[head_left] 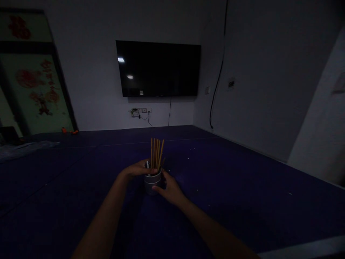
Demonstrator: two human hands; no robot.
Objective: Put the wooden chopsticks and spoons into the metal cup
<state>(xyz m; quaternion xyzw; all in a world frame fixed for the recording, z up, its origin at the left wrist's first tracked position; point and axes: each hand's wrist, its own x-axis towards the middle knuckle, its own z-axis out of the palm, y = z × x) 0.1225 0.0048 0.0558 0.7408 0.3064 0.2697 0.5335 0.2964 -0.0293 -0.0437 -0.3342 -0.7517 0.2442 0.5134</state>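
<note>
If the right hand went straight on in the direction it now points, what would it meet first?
Most likely the grey cup: the right hand curves round its side, with the thumb on the front, though the dim light leaves depth uncertain.

Grey cup (151,185), tan sticks (156,153)

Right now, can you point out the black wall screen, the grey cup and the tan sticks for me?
Black wall screen (159,69): head view, middle of its dark face.
Grey cup (150,183): head view, front wall below the rim.
Tan sticks (154,153): head view, one shaft above the rim.
</note>
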